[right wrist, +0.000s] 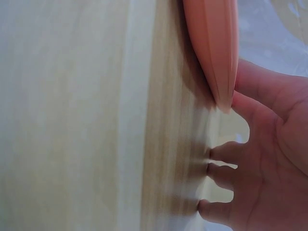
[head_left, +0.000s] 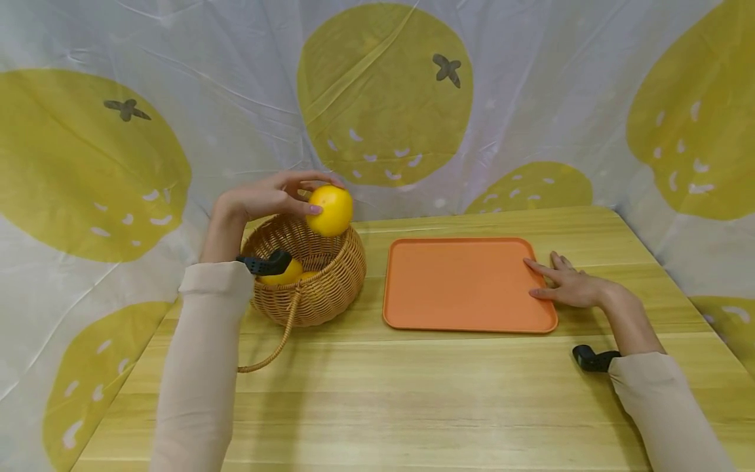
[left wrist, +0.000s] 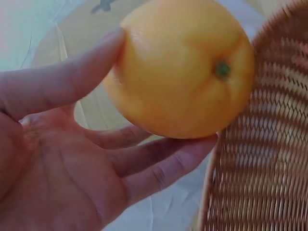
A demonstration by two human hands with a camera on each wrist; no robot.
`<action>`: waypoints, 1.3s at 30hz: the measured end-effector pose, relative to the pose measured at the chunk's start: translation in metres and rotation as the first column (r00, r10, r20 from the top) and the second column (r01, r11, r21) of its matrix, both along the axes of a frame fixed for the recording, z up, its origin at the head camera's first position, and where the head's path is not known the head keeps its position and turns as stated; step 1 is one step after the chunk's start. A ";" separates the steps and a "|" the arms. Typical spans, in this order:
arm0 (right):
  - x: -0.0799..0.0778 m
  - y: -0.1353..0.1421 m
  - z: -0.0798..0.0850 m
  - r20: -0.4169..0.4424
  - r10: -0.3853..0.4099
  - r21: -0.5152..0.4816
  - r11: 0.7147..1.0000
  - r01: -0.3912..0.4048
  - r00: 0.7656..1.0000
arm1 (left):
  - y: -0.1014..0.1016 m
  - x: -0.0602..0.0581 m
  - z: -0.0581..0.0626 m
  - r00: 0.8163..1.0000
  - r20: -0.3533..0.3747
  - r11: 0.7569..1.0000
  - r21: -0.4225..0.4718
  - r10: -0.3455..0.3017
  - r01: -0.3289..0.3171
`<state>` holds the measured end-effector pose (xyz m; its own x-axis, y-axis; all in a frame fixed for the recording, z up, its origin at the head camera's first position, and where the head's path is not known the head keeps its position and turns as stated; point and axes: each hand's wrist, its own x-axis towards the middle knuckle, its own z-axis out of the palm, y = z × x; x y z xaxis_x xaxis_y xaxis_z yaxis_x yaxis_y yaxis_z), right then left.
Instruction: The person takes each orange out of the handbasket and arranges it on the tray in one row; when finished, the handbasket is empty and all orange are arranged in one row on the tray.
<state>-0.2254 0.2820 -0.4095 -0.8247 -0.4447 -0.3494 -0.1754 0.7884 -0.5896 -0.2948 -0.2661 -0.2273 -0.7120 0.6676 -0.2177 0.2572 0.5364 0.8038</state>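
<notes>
My left hand (head_left: pixel 277 195) pinches an orange (head_left: pixel 330 211) between thumb and fingers, above the far right rim of a round wicker basket (head_left: pixel 336 282). In the left wrist view the orange (left wrist: pixel 178 67) shows its green stem spot, with the basket's woven wall (left wrist: pixel 260 178) just to the right. More oranges (head_left: pixel 284 274) lie inside the basket, partly hidden by the wrist camera and the rim. At the right end of an orange rectangular tray (head_left: pixel 457 285), my right hand (head_left: pixel 575 285) rests with spread fingers, thumb and forefinger on the rim, the other fingertips against the table.
The basket's handle (head_left: pixel 289 328) hangs down on the near side and reaches the wooden table (head_left: pixel 425 400). Behind the table hangs a white cloth (head_left: pixel 248 78) printed with big yellow fruit. Black wrist cameras (head_left: pixel 592 358) sit at both sleeves.
</notes>
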 end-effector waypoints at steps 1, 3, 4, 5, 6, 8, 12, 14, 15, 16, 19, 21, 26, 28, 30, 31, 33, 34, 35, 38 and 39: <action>0.000 0.000 0.000 0.000 0.000 0.001 1.000 0.000 1.000 | 0.005 -0.001 0.001 1.000 -0.003 1.000 0.010 -0.002 0.002; 0.000 -0.001 0.000 0.002 0.001 0.000 1.000 -0.001 1.000 | 0.015 -0.003 0.001 1.000 -0.012 1.000 0.026 -0.006 0.006; 0.000 -0.001 0.000 0.002 0.002 -0.001 1.000 -0.002 1.000 | 0.021 -0.004 0.001 1.000 -0.017 0.999 0.032 -0.006 0.007; 0.000 -0.002 0.001 0.002 0.002 0.000 1.000 -0.002 1.000 | 0.027 -0.005 0.000 1.000 -0.018 0.999 0.040 -0.006 0.007; 0.000 -0.002 0.001 0.002 0.003 0.000 1.000 -0.003 1.000 | 0.033 -0.006 -0.001 1.000 -0.016 0.999 0.052 -0.009 0.010; -0.001 -0.003 0.001 0.004 0.002 -0.002 1.000 -0.002 1.000 | 0.045 -0.007 -0.004 1.000 -0.005 0.997 0.078 -0.017 0.017; -0.001 -0.004 0.000 0.007 0.002 -0.003 1.000 -0.002 1.000 | 0.071 -0.011 -0.015 0.998 0.013 0.987 0.152 -0.053 0.051; -0.002 -0.005 0.000 0.008 0.004 -0.002 1.000 -0.004 1.000 | 0.083 -0.013 -0.023 0.997 0.007 0.979 0.193 -0.071 0.068; -0.002 -0.005 0.000 0.008 0.005 -0.001 1.000 -0.005 1.000 | 0.088 -0.014 -0.027 0.997 0.006 0.974 0.213 -0.077 0.074; -0.002 -0.005 -0.001 0.007 0.007 0.001 1.000 -0.007 1.000 | 0.094 -0.015 -0.031 0.997 -0.001 0.970 0.229 -0.082 0.080; -0.003 -0.006 -0.001 0.005 0.012 0.007 1.000 -0.012 1.000 | 0.108 -0.017 -0.042 0.995 -0.002 0.962 0.257 -0.095 0.093; -0.004 -0.006 -0.001 0.005 0.012 0.008 1.000 -0.012 1.000 | 0.115 -0.018 -0.047 0.995 -0.005 0.962 0.252 -0.104 0.102; -0.003 -0.006 0.000 0.009 0.009 0.005 1.000 -0.009 1.000 | 0.125 -0.020 -0.061 0.994 0.003 0.971 0.215 -0.108 0.104; -0.003 -0.006 0.000 0.010 0.009 0.005 1.000 -0.009 1.000 | 0.127 -0.022 -0.069 0.995 0.005 0.973 0.208 -0.099 0.095; -0.003 -0.006 -0.001 0.009 0.011 0.005 1.000 -0.011 1.000 | 0.127 -0.023 -0.076 0.996 0.013 0.977 0.196 -0.084 0.080; -0.004 -0.006 -0.001 0.008 0.012 0.004 1.000 -0.012 1.000 | 0.128 -0.023 -0.080 0.997 0.001 0.980 0.186 -0.079 0.077; -0.004 -0.006 -0.001 0.007 0.014 0.002 1.000 -0.014 1.000 | 0.130 -0.022 -0.085 0.998 -0.018 0.984 0.168 -0.057 0.059; -0.005 -0.006 -0.001 0.005 0.015 0.003 1.000 -0.015 1.000 | 0.131 -0.021 -0.087 0.999 -0.027 0.986 0.158 -0.047 0.051; -0.005 -0.006 -0.001 0.004 0.017 0.004 1.000 -0.017 1.000 | 0.133 -0.020 -0.089 0.999 -0.035 0.988 0.151 -0.034 0.039; -0.005 -0.006 -0.001 0.001 0.021 0.003 1.000 -0.021 1.000 | 0.139 -0.017 -0.094 0.999 -0.049 0.990 0.143 0.006 0.001; -0.005 -0.005 -0.001 0.002 0.022 0.005 1.000 -0.022 1.000 | 0.141 -0.016 -0.096 0.999 -0.042 0.989 0.146 0.023 -0.017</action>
